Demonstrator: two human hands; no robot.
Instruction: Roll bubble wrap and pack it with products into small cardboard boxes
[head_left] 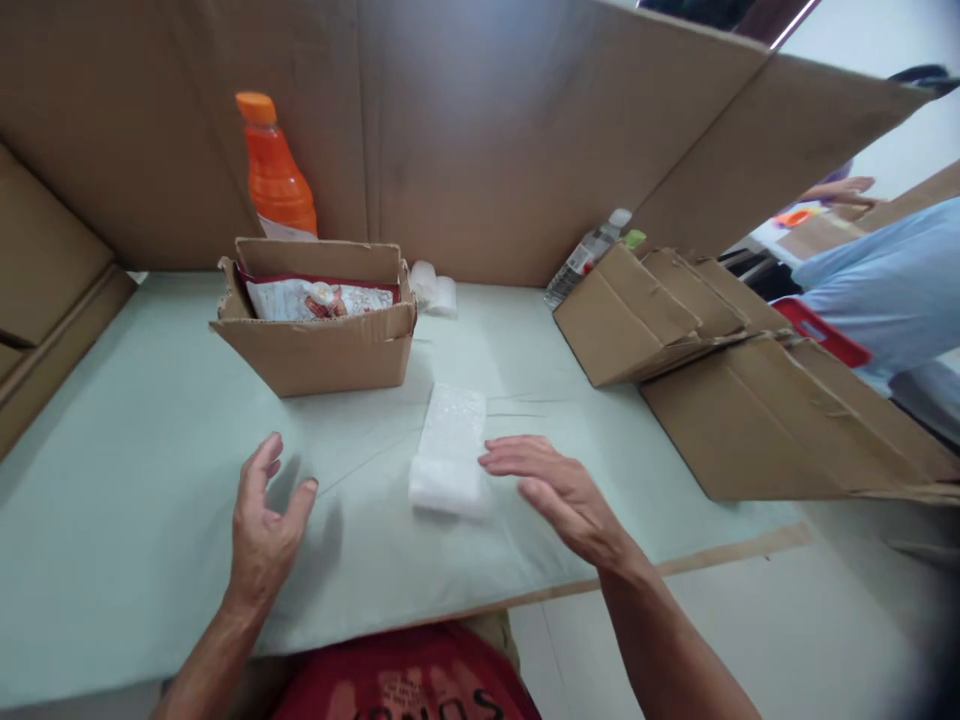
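Note:
A strip of bubble wrap (452, 440) lies on the pale green tabletop, its near end folded or rolled thicker. My right hand (562, 495) hovers at its right side, fingers stretched out and thumb apart, holding nothing. Whether the fingertips touch the wrap I cannot tell. Off to the left, my left hand (266, 525) is raised over the table with thumb and fingers apart and nothing in it. Beyond that hand stands an open cardboard box (337, 352) with a white and red printed packet (319, 300) inside.
Behind the box stands an orange bottle (277, 180). Small white rolls (433, 288) lie to its right. A clear plastic bottle (587, 258) leans beside tilted cardboard boxes (780, 415) on the right. Cardboard panels (480, 140) wall the back. Another person's blue sleeve (892, 280) shows at far right.

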